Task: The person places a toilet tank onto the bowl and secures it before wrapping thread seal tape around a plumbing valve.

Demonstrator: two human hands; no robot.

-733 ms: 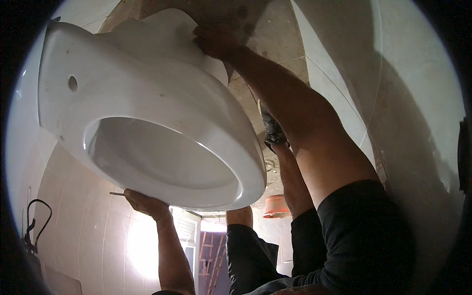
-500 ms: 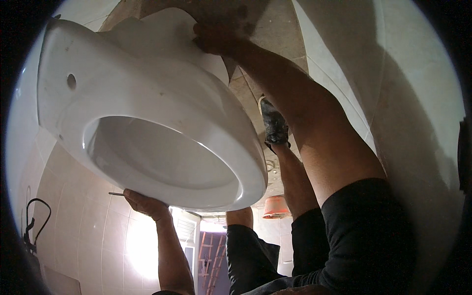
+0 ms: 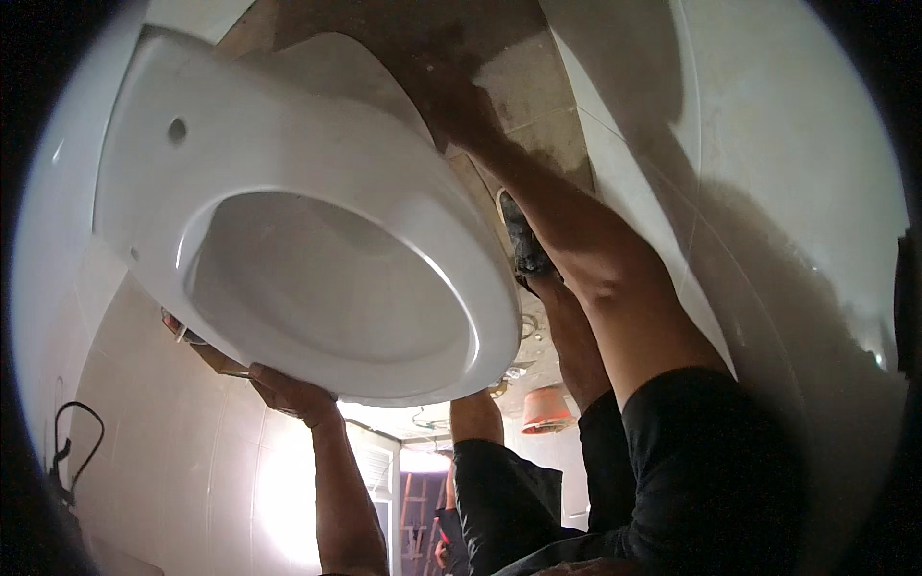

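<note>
A white ceramic toilet bowl [image 3: 317, 144] fills the left and middle of the view, tilted so that its oval opening faces me. My left hand [image 3: 291, 394] grips the lower rim from outside, the fingers curled underneath. A thin stick-like piece shows beside those fingers; whether they hold it I cannot tell. From the right, my right arm reaches up past the bowl to its base. My right hand [image 3: 449, 117] lies in deep shadow beside the base edge, its fingers hidden.
Pale tiled walls [image 3: 788, 125] close in on both sides, above a brown, stained floor [image 3: 528, 96]. An orange bucket [image 3: 547, 410] stands beyond my legs and dark shoe [image 3: 523, 235]. A black cable [image 3: 86, 413] hangs at left. Someone in dark clothing [image 3: 451, 538] is near the bright doorway.
The bowl has tipped, so its opening shows wider and faces me more. My right hand has slipped from plain view on the base into shadow. A person now shows near the doorway.
</note>
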